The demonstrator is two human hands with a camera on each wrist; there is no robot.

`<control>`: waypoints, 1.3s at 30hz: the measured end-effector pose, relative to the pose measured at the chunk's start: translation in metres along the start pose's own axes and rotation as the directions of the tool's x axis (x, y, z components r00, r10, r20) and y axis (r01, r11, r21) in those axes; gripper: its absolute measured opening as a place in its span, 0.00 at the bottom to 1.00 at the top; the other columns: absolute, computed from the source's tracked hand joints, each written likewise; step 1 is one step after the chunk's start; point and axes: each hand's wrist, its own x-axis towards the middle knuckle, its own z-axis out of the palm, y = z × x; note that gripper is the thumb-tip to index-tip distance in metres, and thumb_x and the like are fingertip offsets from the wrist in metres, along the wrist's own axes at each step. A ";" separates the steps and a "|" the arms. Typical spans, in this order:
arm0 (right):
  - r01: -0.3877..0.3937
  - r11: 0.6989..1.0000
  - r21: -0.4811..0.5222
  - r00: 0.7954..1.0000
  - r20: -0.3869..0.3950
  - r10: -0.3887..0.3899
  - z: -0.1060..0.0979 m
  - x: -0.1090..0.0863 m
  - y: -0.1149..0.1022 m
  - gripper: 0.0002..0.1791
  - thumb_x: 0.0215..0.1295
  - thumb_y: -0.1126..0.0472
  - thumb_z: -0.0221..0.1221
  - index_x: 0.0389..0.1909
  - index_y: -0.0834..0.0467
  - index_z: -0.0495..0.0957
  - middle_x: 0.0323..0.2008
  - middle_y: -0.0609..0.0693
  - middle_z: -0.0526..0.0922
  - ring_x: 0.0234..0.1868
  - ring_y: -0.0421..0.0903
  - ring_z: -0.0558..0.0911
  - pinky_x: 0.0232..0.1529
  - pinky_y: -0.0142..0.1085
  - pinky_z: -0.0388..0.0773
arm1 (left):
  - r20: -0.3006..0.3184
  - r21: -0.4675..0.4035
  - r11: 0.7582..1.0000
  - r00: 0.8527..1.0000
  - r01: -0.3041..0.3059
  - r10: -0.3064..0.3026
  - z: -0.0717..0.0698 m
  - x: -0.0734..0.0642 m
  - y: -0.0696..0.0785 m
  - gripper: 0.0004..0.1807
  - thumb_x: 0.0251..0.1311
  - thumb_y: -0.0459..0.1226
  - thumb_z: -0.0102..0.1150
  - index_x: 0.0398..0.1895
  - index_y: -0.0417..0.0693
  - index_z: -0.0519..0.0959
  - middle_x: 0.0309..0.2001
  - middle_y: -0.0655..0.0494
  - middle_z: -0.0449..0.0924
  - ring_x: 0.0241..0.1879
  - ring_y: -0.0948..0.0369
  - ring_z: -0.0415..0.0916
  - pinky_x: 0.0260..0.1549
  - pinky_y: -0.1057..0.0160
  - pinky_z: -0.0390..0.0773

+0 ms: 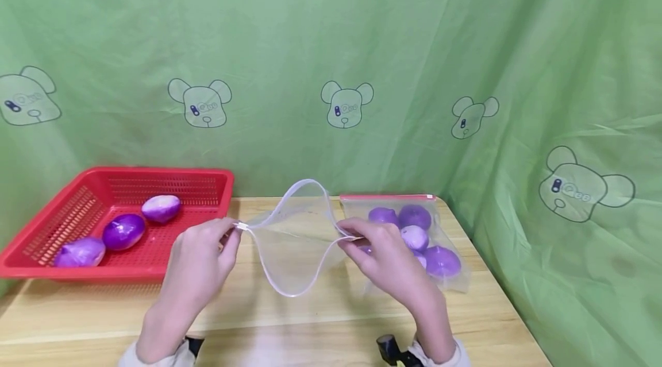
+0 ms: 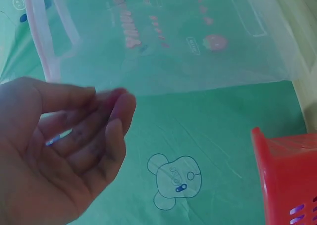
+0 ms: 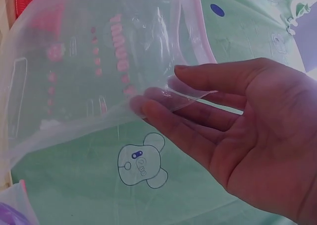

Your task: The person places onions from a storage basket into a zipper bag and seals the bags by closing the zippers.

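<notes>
A clear zip bag [image 1: 289, 258] hangs between my hands above the table, its mouth spread wide in the head view. My left hand [image 1: 199, 263] pinches the left end of the zip, where a small white slider [image 1: 241, 226] shows. At the opposite end, my right hand [image 1: 390, 258] pinches the bag's corner between thumb and fingers. Pink print [image 3: 119, 44] marks the bag's side in both wrist views. No contents show inside it. In the left wrist view the fingers [image 2: 116, 136] curl at the bag's edge.
A red plastic basket [image 1: 155, 272] stands at the left with three purple onions [image 1: 124, 232] in it. Another zip bag [image 1: 357, 200], with a red zip and several purple onions [image 1: 442, 262], lies at the right, partly behind my right hand. Green curtain [image 1: 279, 39] surrounds the wooden table [image 1: 289, 321].
</notes>
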 end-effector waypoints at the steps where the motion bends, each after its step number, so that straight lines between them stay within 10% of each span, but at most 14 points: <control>1: -0.001 1.000 -0.002 1.000 -0.003 0.001 -0.001 0.000 0.000 0.14 0.61 0.68 0.67 0.49 0.62 0.83 0.41 0.53 0.88 0.37 0.42 0.88 0.39 0.27 0.83 | -0.020 0.010 1.000 1.000 0.019 -0.019 0.000 0.000 -0.001 0.07 0.56 0.27 0.60 0.24 0.46 0.82 0.18 0.59 0.77 0.17 0.62 0.72 0.18 0.58 0.73; 11: 0.069 0.997 0.030 0.987 0.142 -0.073 0.009 -0.006 -0.026 0.54 0.57 0.71 0.68 0.78 0.40 0.52 0.47 0.50 0.84 0.41 0.41 0.85 0.38 0.27 0.82 | -0.037 -0.036 0.994 0.994 0.100 -0.102 0.007 0.000 -0.005 0.08 0.57 0.26 0.58 0.25 0.44 0.82 0.16 0.59 0.74 0.16 0.64 0.66 0.18 0.61 0.70; 17: 0.141 0.987 -0.072 0.970 0.211 -0.124 0.023 -0.010 -0.042 0.36 0.59 0.68 0.66 0.68 0.48 0.69 0.42 0.43 0.84 0.40 0.37 0.82 0.42 0.30 0.81 | 0.061 -0.120 0.978 0.984 0.173 -0.166 0.009 0.001 -0.005 0.08 0.61 0.27 0.56 0.37 0.43 0.84 0.17 0.62 0.76 0.16 0.68 0.69 0.20 0.64 0.73; 23: 0.021 0.998 0.066 0.991 0.131 -0.030 0.032 -0.009 -0.051 0.24 0.68 0.51 0.63 0.60 0.53 0.71 0.53 0.48 0.83 0.44 0.39 0.86 0.42 0.28 0.83 | 0.332 -0.368 0.841 0.901 0.397 -0.280 0.007 0.002 -0.003 0.15 0.77 0.46 0.43 0.42 0.48 0.77 0.24 0.56 0.84 0.23 0.65 0.83 0.24 0.64 0.83; 26: -0.010 0.996 0.085 0.996 0.084 0.003 0.032 -0.008 -0.053 0.23 0.73 0.45 0.55 0.62 0.52 0.70 0.54 0.47 0.83 0.47 0.38 0.85 0.44 0.30 0.82 | 0.353 -0.471 0.796 0.908 0.381 -0.226 0.006 0.002 -0.001 0.18 0.77 0.49 0.42 0.48 0.47 0.78 0.34 0.51 0.87 0.33 0.60 0.86 0.29 0.62 0.85; 33: 0.089 0.994 -0.069 0.993 -0.072 -0.093 0.029 -0.006 -0.051 0.11 0.74 0.62 0.55 0.54 0.57 0.78 0.45 0.46 0.87 0.39 0.35 0.84 0.43 0.30 0.82 | 0.291 -0.510 0.847 0.957 0.153 0.002 0.014 0.001 -0.001 0.17 0.72 0.30 0.52 0.61 0.47 0.75 0.49 0.51 0.85 0.47 0.58 0.85 0.43 0.58 0.84; 39: 0.070 0.968 -0.241 0.969 -0.216 -0.124 0.017 -0.009 -0.048 0.04 0.62 0.61 0.68 0.35 0.50 0.82 0.48 0.47 0.78 0.41 0.41 0.77 0.40 0.34 0.78 | 0.319 -0.361 0.921 0.947 0.150 -0.029 0.014 0.000 -0.002 0.24 0.69 0.22 0.45 0.62 0.50 0.75 0.42 0.52 0.86 0.36 0.62 0.85 0.33 0.64 0.84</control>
